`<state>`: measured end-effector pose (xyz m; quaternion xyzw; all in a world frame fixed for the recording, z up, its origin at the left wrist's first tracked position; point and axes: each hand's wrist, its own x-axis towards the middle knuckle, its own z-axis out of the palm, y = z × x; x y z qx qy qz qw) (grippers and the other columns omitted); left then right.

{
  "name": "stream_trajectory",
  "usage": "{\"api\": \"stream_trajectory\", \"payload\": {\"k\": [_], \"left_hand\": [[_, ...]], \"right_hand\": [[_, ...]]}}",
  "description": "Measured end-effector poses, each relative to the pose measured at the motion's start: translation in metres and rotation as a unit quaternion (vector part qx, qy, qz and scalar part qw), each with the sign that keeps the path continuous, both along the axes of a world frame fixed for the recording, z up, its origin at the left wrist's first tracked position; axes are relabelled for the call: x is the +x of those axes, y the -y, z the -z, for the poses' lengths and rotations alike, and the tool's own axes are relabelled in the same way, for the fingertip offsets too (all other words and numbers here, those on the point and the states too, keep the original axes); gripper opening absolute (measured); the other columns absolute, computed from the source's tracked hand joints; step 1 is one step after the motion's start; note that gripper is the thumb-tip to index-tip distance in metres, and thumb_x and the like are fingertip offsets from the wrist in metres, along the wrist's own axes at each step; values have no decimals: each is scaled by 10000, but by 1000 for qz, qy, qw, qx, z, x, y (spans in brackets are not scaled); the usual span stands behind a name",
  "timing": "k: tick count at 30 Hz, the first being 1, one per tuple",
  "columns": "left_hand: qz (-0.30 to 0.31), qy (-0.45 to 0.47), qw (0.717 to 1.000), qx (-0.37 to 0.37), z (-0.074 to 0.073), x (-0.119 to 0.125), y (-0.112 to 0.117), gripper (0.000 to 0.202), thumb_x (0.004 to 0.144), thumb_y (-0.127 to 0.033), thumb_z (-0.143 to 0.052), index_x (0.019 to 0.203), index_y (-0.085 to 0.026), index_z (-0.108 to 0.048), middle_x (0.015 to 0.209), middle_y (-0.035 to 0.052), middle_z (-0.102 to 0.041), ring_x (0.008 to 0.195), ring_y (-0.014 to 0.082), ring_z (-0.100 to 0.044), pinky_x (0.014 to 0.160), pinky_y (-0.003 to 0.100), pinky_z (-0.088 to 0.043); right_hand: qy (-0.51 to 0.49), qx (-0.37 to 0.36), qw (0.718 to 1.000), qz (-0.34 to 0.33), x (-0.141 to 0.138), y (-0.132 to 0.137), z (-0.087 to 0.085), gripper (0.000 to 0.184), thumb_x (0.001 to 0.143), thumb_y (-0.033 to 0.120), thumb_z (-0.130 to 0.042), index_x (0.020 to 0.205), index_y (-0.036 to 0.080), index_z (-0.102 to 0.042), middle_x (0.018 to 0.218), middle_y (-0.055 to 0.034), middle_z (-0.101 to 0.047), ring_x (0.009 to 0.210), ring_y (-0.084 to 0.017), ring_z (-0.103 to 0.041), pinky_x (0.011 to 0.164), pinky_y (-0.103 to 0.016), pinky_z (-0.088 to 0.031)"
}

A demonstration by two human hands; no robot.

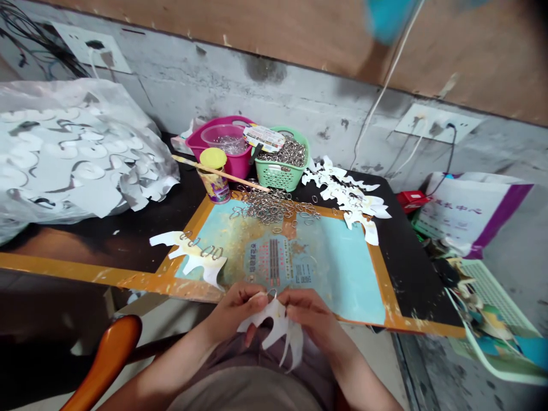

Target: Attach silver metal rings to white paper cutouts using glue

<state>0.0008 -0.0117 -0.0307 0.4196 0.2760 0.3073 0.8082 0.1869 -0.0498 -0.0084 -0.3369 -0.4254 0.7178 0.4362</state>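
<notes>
- White paper cut-out (277,330), a jagged die-cut shape, is held up between both hands just in front of the person's lap, over the near edge of the table (411,257).
- Left hand (237,311): grip clamped on the cut-out's upper left, fingers and thumb pinched together.
- Right hand (306,311): grip clamped on its upper right, close beside the left hand.
- Small metal ring (271,293) sits at the cut-out's top edge, between the hands; too small to see how it joins.
- Printed blue board (329,274) with an orange border lies on the table ahead of the hands.
- Loose metal rings (268,205) are heaped on its far edge.
- Second cut-out (192,254) lies on its left side with rings on top.
- More white cut-outs (346,194) are piled at the far right corner.
- Green plastic basket (280,174) full of rings stands beside a pink tub (222,149).
</notes>
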Motion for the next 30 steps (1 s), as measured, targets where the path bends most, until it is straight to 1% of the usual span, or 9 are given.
{"api": "stream_trajectory", "payload": {"k": [3,7,9,12,16,19,22,27,30], "left_hand": [[-33,38,998,-49,-1,-1,-6,617,837,-734,-578,630,-153,-592,405,-14,-530,288,98,-459,290,165,-292],[-93,99,989,-55,1,1,2,825,740,-937,-387,899,-165,-630,676,52,-658,523,193,-633,435,283,-507],[-100,76,992,-9,5,4,13,744,696,-874,-581,933,-170,-625,741,50,-656,582,188,-636,505,292,-526],[-157,-60,982,89,8,10,24,589,651,-672,-809,929,-186,-624,777,11,-621,598,127,-564,538,230,-474],[-142,-193,947,216,-4,16,17,434,876,-550,-651,697,-168,-551,642,-36,-464,552,92,-413,482,192,-325],[-113,-197,919,324,-15,16,9,403,982,-416,-524,661,-173,-519,600,-42,-430,570,100,-398,526,215,-326],[-123,-207,895,376,-13,14,9,398,990,-370,-511,641,-179,-506,582,-40,-449,576,108,-424,558,231,-353],[-204,-232,886,346,13,9,20,278,919,-440,-624,816,-184,-658,746,22,-657,700,158,-598,671,272,-484],[-245,-221,902,279,18,8,22,365,837,-551,-690,846,-187,-669,785,35,-671,728,172,-615,696,292,-510]], "right_hand": [[81,37,996,7,6,-2,-3,319,895,482,-684,796,179,-682,676,13,-570,587,-111,-452,561,-235,-343],[110,89,985,98,4,-2,-5,232,901,414,-690,869,186,-722,821,-28,-630,727,-148,-547,649,-261,-431],[114,110,978,136,1,-3,-6,181,889,368,-707,886,190,-741,887,-39,-640,787,-159,-572,690,-267,-454],[114,85,977,156,-5,-2,-6,138,879,331,-719,880,195,-734,839,-20,-641,745,-143,-567,663,-246,-448],[120,53,977,165,-10,-1,-6,183,867,337,-720,803,173,-669,722,12,-593,649,-114,-511,603,-220,-412],[139,53,974,170,-8,0,-10,231,866,347,-717,762,168,-615,687,30,-524,615,-98,-450,556,-204,-359],[120,30,981,149,-5,-1,-13,289,851,374,-730,714,165,-586,653,38,-480,598,-91,-408,539,-201,-324],[20,-54,989,133,-9,-7,-6,375,751,419,-808,629,165,-560,578,40,-499,519,-76,-381,506,-201,-309],[-20,-107,988,112,-10,-12,0,395,700,422,-846,602,166,-561,558,35,-527,482,-71,-398,483,-197,-311]]}}
